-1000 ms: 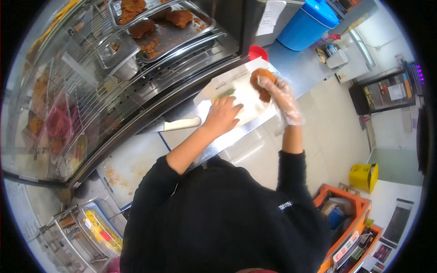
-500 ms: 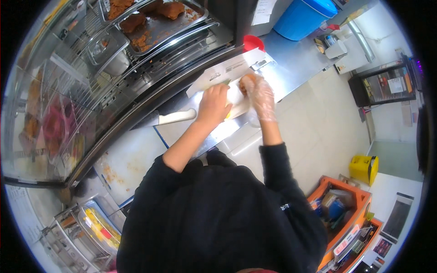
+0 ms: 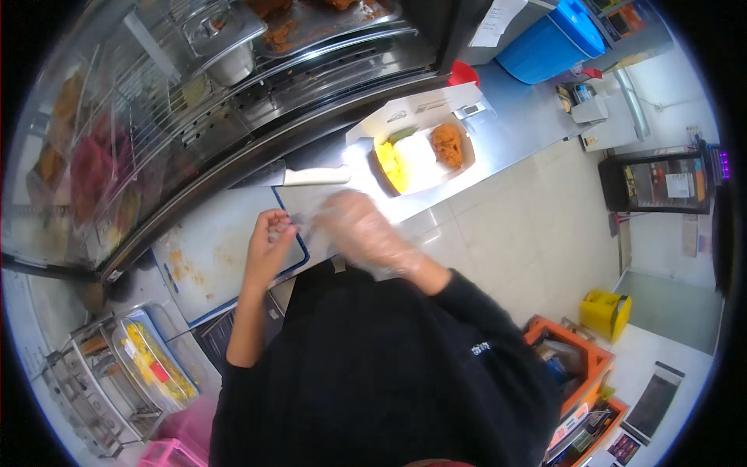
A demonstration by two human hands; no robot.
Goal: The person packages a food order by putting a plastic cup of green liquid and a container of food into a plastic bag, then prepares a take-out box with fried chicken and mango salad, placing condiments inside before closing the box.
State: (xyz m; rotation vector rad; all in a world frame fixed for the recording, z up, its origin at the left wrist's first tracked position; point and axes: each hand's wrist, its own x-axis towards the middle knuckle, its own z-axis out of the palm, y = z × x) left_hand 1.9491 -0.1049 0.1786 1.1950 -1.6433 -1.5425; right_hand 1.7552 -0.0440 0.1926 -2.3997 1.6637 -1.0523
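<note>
My left hand (image 3: 270, 241) is held over the edge of the white cutting board (image 3: 233, 222), its fingers curled in a pinch. Clear film seems to stretch from those fingertips to the thin plastic glove (image 3: 366, 226) on my right hand (image 3: 354, 218), which is smeared by motion. Beyond them on the steel counter stands an open paper meal box (image 3: 443, 100). In it lie a piece of fried chicken (image 3: 447, 145), white rice (image 3: 418, 159), yellow food pieces (image 3: 391, 165) and something green (image 3: 403, 134). A white-handled knife (image 3: 317, 176) rests between the board and the box.
A glass display case (image 3: 226, 109) with trays of fried food borders the counter's far left. Behind the box are a red container (image 3: 464, 74) and a blue bucket (image 3: 545, 43). A covered tray of yellow food (image 3: 156, 366) stands lower left; an orange crate (image 3: 595, 358) lower right.
Both hands have left the meal box and come back toward my body, leftward. The chicken is out of my right hand and sits in the box. My view has shifted.
</note>
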